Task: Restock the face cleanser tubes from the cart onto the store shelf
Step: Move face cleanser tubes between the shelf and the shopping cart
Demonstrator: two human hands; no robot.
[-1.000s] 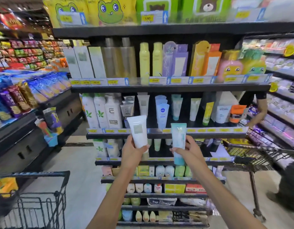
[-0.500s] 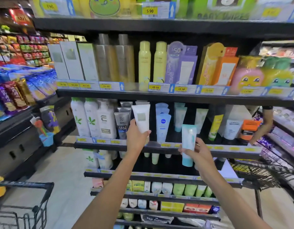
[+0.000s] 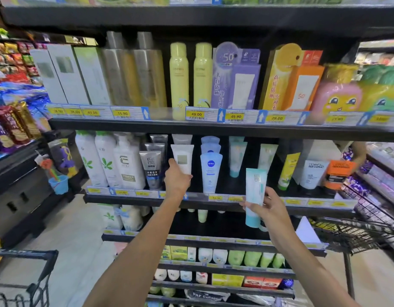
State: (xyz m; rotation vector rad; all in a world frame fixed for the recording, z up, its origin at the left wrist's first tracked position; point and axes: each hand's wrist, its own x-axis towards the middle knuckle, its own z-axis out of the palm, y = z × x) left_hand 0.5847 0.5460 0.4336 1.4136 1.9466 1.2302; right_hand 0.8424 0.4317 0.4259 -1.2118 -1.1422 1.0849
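My left hand (image 3: pixel 176 178) grips a white cleanser tube (image 3: pixel 182 157) by its lower end and holds it upright over the middle shelf (image 3: pixel 280 201), in the row between the grey MEN tubes (image 3: pixel 152 167) and the blue Nivea tubes (image 3: pixel 210 167). A matching white tube (image 3: pixel 181 139) stands behind it. My right hand (image 3: pixel 268 207) holds a pale turquoise tube (image 3: pixel 255 193) upright in front of the shelf edge, below the row of similar turquoise tubes (image 3: pixel 236 156).
A black cart (image 3: pixel 25 278) stands at the lower left and a wire cart (image 3: pixel 355 229) at the right. Another person's arm (image 3: pixel 359 151) reaches in at the far right. Bottles and boxes fill the shelf above; small tubes fill the lower shelves.
Both hands have moved up and forward toward the middle shelf. The white tube has gone from in front of the shelf edge into its row; the turquoise tube has risen slightly.
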